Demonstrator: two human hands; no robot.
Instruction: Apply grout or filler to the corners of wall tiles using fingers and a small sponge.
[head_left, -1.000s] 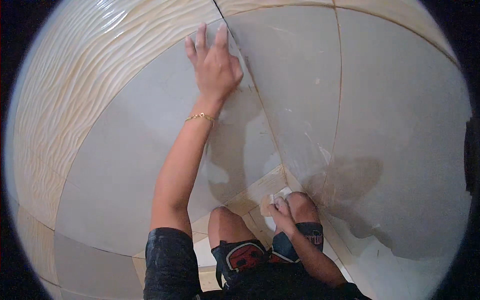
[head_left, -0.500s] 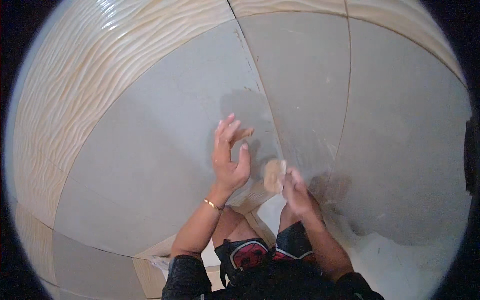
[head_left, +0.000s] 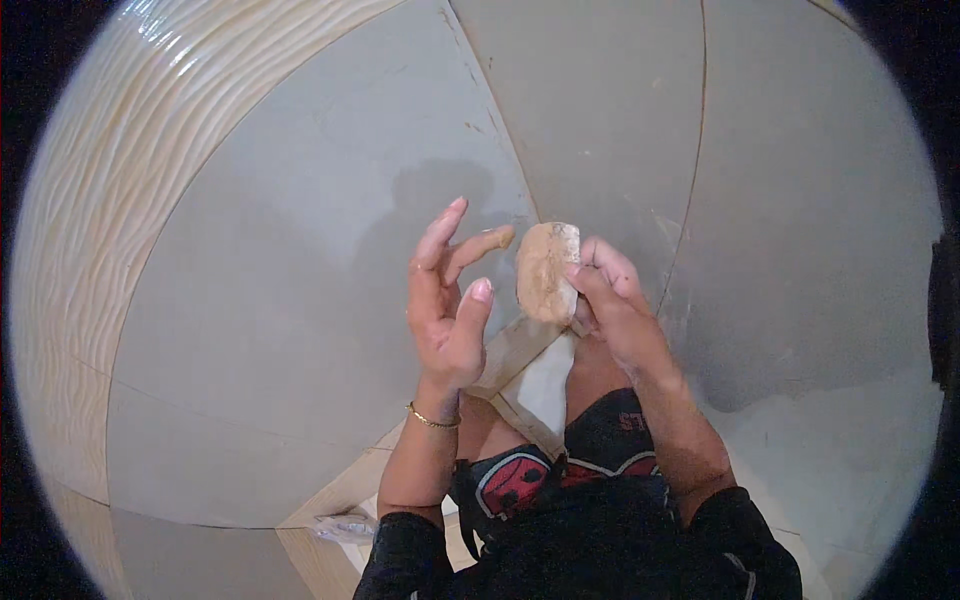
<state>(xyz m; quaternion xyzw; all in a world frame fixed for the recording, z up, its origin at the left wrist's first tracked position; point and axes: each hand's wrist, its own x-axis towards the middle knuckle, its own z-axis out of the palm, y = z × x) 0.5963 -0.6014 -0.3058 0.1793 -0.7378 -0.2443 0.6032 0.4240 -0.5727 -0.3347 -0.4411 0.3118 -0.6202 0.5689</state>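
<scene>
The left hand (head_left: 443, 325) is now withdrawn from the upper corner seam (head_left: 493, 110), and the right hand (head_left: 620, 310) is raised from beside the knee, so the tan paste (head_left: 543, 275) is brought within the left fingers' reach. The small white-edged piece bearing it is pinched between right thumb and fingers; the left hand is held open, its paste-coated index finger (head_left: 488, 241) just beside the load. The piece's long axis is set crosswise to the right thumb, its white edge turned rightward.
</scene>
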